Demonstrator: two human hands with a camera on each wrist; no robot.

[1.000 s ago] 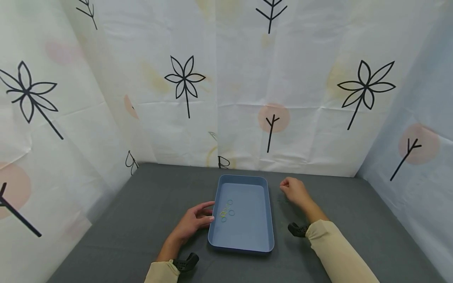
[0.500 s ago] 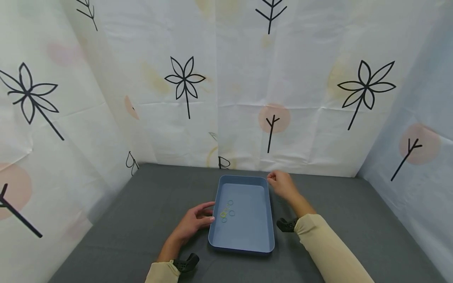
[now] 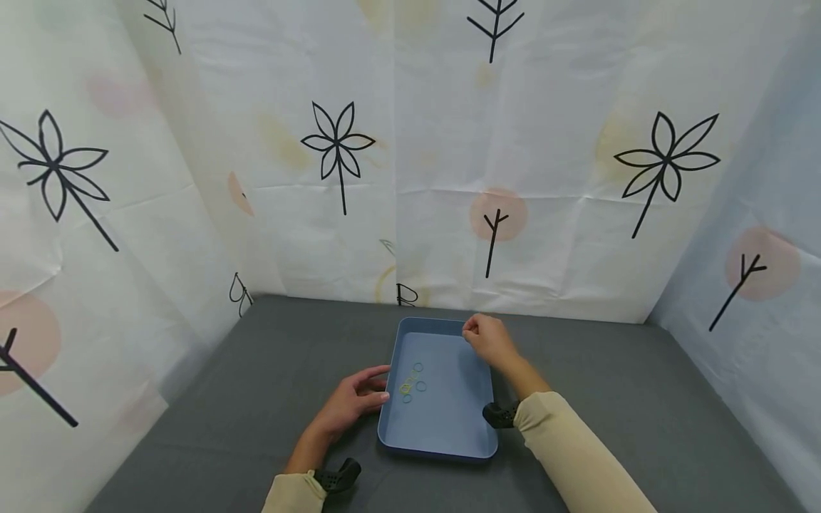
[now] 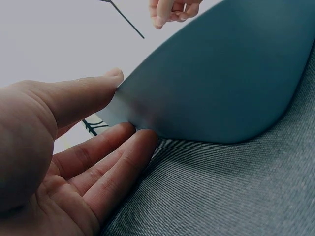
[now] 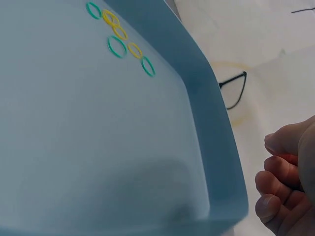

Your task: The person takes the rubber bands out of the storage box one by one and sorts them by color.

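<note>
A shallow blue tray (image 3: 449, 427) lies on the grey cloth. Inside it, toward the left, are several thin rubber bands, yellow ones (image 3: 405, 389) and green ones (image 5: 109, 45). My left hand (image 3: 346, 405) touches the tray's left wall from outside, fingers fairly straight; in its wrist view the thumb tip (image 4: 116, 74) meets the rim and the fingertips reach the wall's lower part. My right hand (image 3: 492, 343) hovers over the tray's far right corner. Its fingers are curled in toward the thumb, and I cannot tell whether something small is between them.
Grey cloth (image 3: 256, 399) covers the table around the tray. White printed curtains (image 3: 436, 142) rise behind the table and at both sides. A black wrist device (image 3: 500, 415) overlaps the tray's right rim in the head view.
My right hand has moved left from the table beside the tray to above its far right corner. My left hand, the tray and the bands in it have stayed put.
</note>
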